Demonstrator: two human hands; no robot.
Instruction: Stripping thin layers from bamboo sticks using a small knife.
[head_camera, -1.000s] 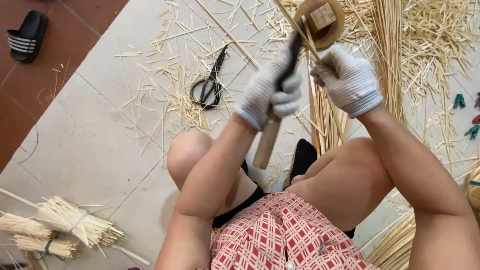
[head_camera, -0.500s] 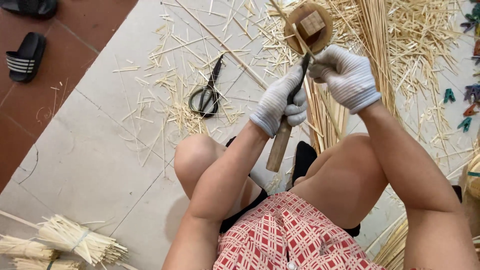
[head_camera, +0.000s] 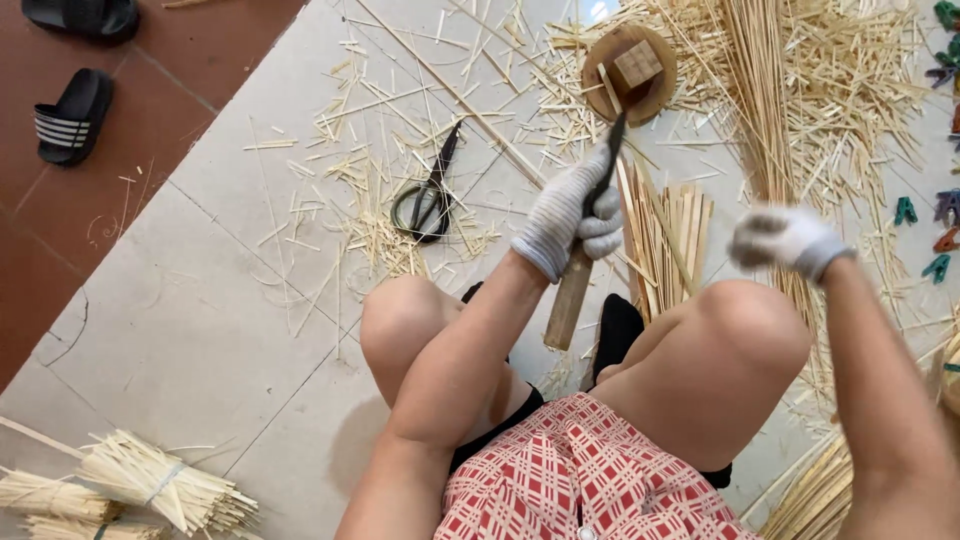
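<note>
Grey tiled floor (head_camera: 200, 330) littered with bamboo splinters; black scissors (head_camera: 428, 200) lay left. Gloved left hand (head_camera: 570, 215) stayed clenched on wooden-handled dark knife (head_camera: 585, 255), blade tip at round wooden block (head_camera: 630, 62). Gloved right hand (head_camera: 785, 238) had let go, swung right, blurred; grip unclear.

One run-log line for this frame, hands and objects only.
left hand: gloved, gripping knife by wooden handle | blade tip at round wooden block | right hand: gloved, off to the side, blurred, grip unclear | scissors on floor
</note>
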